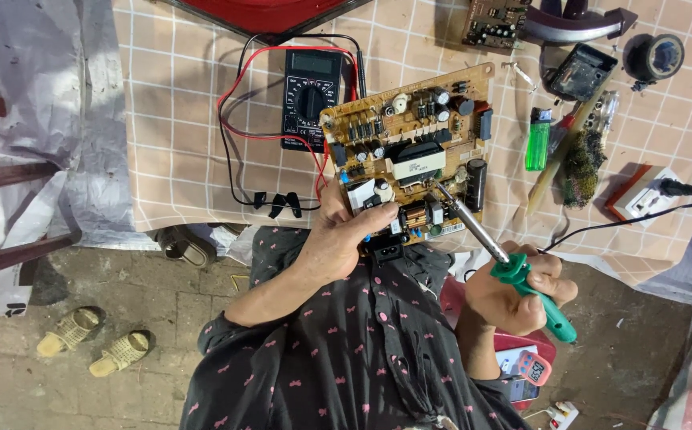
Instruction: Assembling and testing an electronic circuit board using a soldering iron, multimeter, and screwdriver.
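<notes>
The left hand [338,239] held the near edge of a tan circuit board [409,151], fingers curled tight on it. The board sat at the table's near edge and hung a bit over it. The right hand [513,295] was closed around the green handle of a soldering iron [493,255]. The wrist was bent up, and the iron's metal tip touched the board near its middle. The right hand was off the table, out in the open space by the person's lap.

Just behind the board lay a black meter [311,95] with red and black wires looping to the left, where the checked cloth [178,119] was bare. To the right of the board lay a green lighter [537,139], well apart from the iron. Past it were a brown brush [581,163] and a white socket block [652,191] with a black plug. A black tape roll [656,57] sat at the far right corner.
</notes>
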